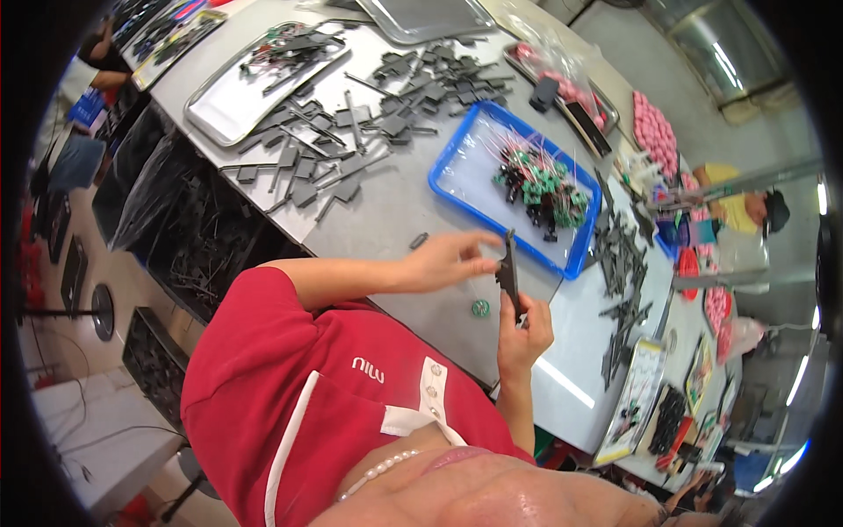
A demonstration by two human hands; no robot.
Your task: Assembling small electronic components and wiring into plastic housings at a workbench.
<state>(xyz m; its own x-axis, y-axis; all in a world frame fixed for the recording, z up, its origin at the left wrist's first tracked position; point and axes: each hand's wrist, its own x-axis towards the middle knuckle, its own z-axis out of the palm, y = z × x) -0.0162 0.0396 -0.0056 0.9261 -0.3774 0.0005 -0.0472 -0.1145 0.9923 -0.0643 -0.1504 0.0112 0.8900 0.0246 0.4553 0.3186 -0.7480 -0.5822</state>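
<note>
My right hand (524, 334) is closed around the lower end of a slim black plastic part (508, 272), which stands nearly upright. Beside its upper half is my left hand (452, 262), thumb and forefinger apart, their tips close to the part; whether they touch it I cannot make out. A small green ring-shaped piece (480, 308) lies on the table below my left hand. Beyond my hands is a blue-rimmed tray (457, 158) with a heap of green circuit boards (549, 189) on thin wires. A small dark piece (419, 240) rests just past my left wrist.
Many flat black plastic parts (351, 145) spread over the grey table (378, 206) at the far left, near a metal tray (219, 110) of wired pieces. More black parts (623, 272) lie at the right. Pink bundles (654, 132) and another person (746, 211) are farther off.
</note>
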